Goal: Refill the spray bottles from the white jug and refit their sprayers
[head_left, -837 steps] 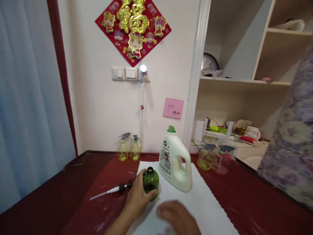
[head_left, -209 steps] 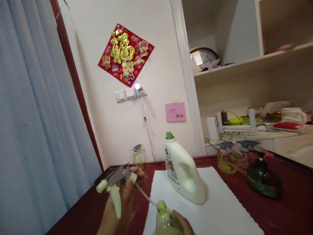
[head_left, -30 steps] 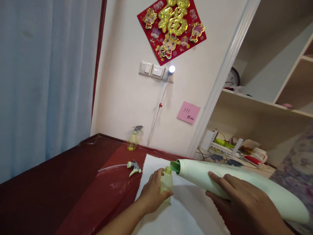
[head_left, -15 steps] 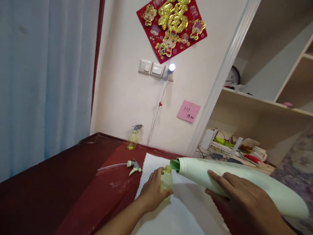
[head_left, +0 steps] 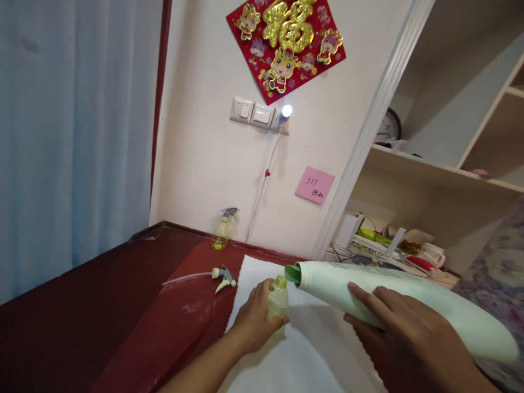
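Note:
My left hand (head_left: 257,316) is wrapped around a small translucent yellow-green spray bottle (head_left: 279,301), which stands upright on a white sheet with its neck uncovered. In my right hand (head_left: 409,327) is a large pale-green detergent bottle (head_left: 368,289), tipped on its side. Its green spout (head_left: 292,274) points left, right at the mouth of the small bottle. Whether liquid is flowing I cannot tell. Left of the sheet lies a spray trigger head (head_left: 223,277) with a long thin tube (head_left: 186,279).
A second spray bottle (head_left: 221,234), with its trigger on, stands against the wall. The white sheet (head_left: 307,360) lies on a red tabletop (head_left: 172,322). A white cable (head_left: 258,202) hangs from a socket. Shelves (head_left: 434,169) with a router and clutter are at the right.
Almost nothing differs. The view has shifted very slightly; both hands keep their hold and the two bottles stay in the same position.

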The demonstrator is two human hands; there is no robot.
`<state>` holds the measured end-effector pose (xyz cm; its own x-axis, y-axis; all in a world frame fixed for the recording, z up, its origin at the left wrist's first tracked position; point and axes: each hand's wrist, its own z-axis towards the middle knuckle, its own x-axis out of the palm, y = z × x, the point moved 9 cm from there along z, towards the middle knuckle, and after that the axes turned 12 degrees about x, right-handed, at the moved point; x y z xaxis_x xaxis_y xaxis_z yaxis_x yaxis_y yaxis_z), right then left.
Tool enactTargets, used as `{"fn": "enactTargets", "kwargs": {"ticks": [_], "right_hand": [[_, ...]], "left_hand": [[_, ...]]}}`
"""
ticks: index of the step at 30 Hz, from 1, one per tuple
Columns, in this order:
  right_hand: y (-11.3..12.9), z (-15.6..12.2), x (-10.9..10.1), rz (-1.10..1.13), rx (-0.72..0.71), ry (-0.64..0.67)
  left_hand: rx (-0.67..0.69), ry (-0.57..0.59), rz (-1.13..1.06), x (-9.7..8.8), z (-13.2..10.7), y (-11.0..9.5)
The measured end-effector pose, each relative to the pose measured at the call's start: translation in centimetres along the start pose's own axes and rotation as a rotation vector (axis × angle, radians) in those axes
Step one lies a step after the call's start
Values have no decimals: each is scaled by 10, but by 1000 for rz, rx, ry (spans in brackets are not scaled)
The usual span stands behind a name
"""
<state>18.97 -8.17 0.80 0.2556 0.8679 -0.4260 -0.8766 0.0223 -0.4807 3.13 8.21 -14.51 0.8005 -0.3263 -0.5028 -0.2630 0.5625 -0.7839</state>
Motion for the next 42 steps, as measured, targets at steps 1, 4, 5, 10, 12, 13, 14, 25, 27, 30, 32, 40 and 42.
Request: {"fn": "enactTargets", "kwargs": {"ticks": [1, 4, 5, 10, 12, 13, 14, 25, 27, 30, 32, 40, 42], "right_hand": [[0, 1, -1, -6, -3, -3], [1, 4, -5, -13, -5, -4], [1, 5, -6, -15, -12, -4], [5, 9, -16, -25, -53, -22], [6, 10, -18, -33, -61, -23], [6, 11, -19, -36, -64, -21], [7, 11, -20, -39, -62, -21], [7, 13, -20, -47, -75, -18], [6, 12, -19, -45, -72, -15], [5, 12, -18, -48, -63, -9], [5, 13, -19, -47, -63, -10], [4, 11, -20, -41, -66, -19], [4, 11, -20, -42, -60, -20]], "left_hand": [[-3, 1, 0, 0, 0, 0], [-15, 5, -2, 0, -1, 1], [-18, 7, -1, 0, -1, 1], [-14, 20, 3, 0, -1, 1], [-16, 26, 4, 0, 0, 2], [-20, 27, 6, 0, 0, 3], [-23, 28, 8, 0, 0, 4], [-34, 27, 9, 1, -1, 7], [-38, 30, 11, 0, -1, 7], [-41, 37, 9, 1, -1, 6], [-42, 38, 9, 0, -1, 6], [-44, 25, 2, -1, -1, 6], [-45, 23, -1, 0, -2, 7]]}}
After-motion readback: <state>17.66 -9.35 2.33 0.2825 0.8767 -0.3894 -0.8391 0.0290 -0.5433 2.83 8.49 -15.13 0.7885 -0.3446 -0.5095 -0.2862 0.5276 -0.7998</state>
